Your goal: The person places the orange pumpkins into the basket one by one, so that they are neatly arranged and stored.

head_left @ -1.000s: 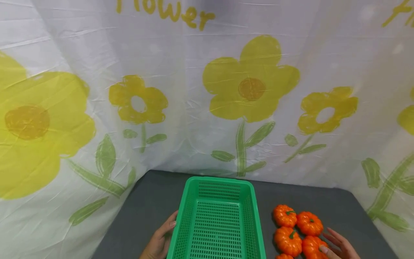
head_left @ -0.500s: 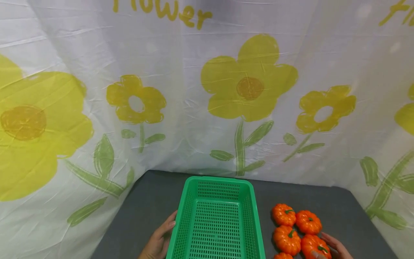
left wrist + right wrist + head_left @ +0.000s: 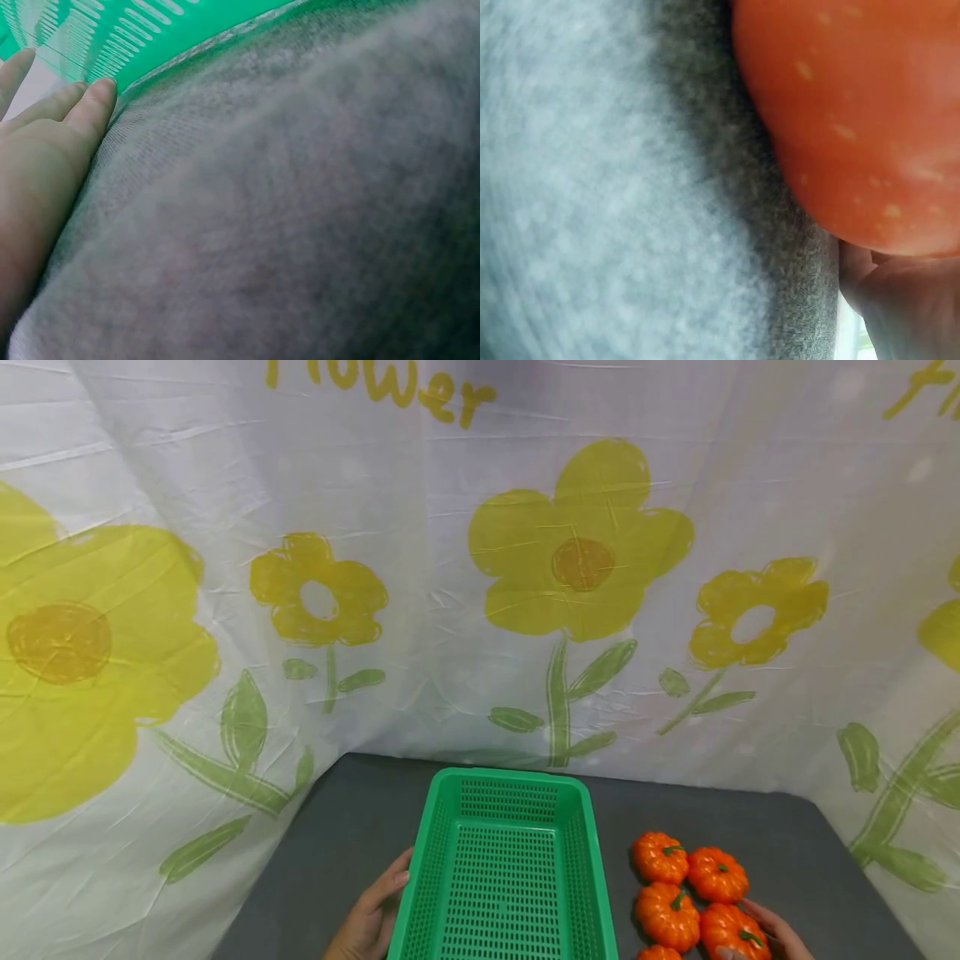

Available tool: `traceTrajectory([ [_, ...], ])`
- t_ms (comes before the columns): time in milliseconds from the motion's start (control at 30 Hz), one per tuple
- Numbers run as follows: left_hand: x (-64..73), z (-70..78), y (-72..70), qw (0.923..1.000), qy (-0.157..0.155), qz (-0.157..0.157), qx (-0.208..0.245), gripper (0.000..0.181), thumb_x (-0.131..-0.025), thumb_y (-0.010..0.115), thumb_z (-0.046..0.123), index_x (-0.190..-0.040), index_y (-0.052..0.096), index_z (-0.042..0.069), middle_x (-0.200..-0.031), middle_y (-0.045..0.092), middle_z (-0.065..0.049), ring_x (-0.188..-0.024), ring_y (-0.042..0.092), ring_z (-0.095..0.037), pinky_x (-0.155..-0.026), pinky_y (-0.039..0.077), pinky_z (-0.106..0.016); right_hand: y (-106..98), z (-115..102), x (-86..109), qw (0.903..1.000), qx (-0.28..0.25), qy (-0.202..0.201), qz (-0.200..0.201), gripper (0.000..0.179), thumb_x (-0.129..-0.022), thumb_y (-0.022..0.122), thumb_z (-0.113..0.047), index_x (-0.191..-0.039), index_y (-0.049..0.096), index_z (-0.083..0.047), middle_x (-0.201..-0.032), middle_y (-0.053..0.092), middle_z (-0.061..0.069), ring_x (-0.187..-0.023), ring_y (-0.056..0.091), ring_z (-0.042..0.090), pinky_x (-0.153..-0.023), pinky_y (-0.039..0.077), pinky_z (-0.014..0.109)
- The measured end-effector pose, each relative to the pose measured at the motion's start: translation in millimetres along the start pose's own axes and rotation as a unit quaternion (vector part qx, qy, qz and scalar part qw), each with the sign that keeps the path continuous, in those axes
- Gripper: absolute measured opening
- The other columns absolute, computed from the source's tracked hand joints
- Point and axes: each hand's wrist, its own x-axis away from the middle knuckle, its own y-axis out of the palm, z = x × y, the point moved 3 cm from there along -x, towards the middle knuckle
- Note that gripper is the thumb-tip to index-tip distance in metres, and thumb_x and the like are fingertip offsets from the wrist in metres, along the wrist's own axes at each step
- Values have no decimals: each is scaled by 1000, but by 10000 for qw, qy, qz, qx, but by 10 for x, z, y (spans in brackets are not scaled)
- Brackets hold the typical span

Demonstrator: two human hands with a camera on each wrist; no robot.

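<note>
A green perforated plastic basket (image 3: pixel 502 868) stands on the dark grey tabletop, with nothing inside its visible part. Against its left side rests my left hand (image 3: pixel 371 914); in the left wrist view the fingertips (image 3: pixel 101 90) touch the slotted wall, nearly straight. Right of the basket is a cluster of several small orange pumpkins with green stems, among them an upper-left pumpkin (image 3: pixel 660 857). My right hand (image 3: pixel 776 933) holds the lower-right pumpkin (image 3: pixel 729 928), fingers along its right side and thumb at its near side. That pumpkin fills the right wrist view's upper right (image 3: pixel 870 127).
Close by sit an upper-right pumpkin (image 3: pixel 717 875), a middle-left pumpkin (image 3: pixel 666 917) and one cut off by the lower frame edge (image 3: pixel 658 953). A white curtain (image 3: pixel 435 693) printed with yellow flowers surrounds the dark grey table (image 3: pixel 322 835).
My right hand has moved left and down, closing its fingers around the lower-right pumpkin, whose stem now shows. The left hand and the basket have stayed put.
</note>
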Motion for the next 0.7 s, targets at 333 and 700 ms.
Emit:
traceTrajectory([
  [333, -1, -15, 6, 9992, 96, -182, 337, 71, -119, 26, 37, -174, -5, 5, -172, 32, -8, -153, 38, -27, -123, 33, -49, -33, 61, 16, 9992, -337, 181, -124, 103, -94, 88, -40, -163, 31, 10, -143, 57, 31, -102, 69, 22, -80, 62, 43],
  [700, 0, -23, 5, 9947, 273, -585, 801, 62, -120, 24, 30, -177, 5, 13, -167, 43, -2, -150, 44, -28, -124, 34, -49, -74, 50, 6, 9991, -403, 145, 55, 94, -95, 87, -33, -160, 36, 13, -134, 63, 21, -94, 69, 16, -77, 62, 41],
])
